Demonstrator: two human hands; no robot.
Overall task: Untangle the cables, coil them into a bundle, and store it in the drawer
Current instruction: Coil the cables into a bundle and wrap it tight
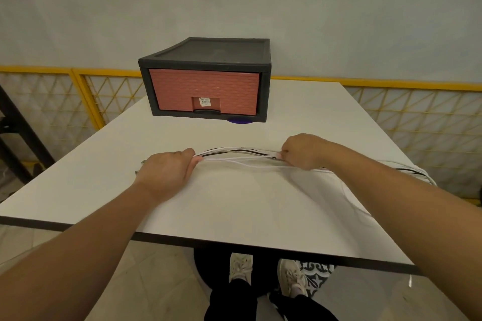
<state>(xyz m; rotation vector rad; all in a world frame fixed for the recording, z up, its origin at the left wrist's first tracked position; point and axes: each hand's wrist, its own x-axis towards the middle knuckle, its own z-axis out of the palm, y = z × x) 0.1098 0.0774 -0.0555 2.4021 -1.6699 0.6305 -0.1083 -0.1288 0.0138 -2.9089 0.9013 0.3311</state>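
- Cables (238,155): white + dark strands lying together, centre of frame on the tabletop (247,203), stretched btwn both hands; slack trails to right edge.
- Handling, judged: light, limp, slippery; will spring apart, so grip near the ends and pinch all strands together.
- Left hand (167,168): fingers curled round the strands.
- Right hand (302,151): fingers pinching them.
- Drawer (204,92): red front, closed, upper centre, well apart.

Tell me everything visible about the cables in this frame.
The cables are thin cords, mostly white with at least one black, held as a loose bunch arching just over the table. The left hand grips near one end, the right hand pinches farther along; the rest trails toward the table's right edge.
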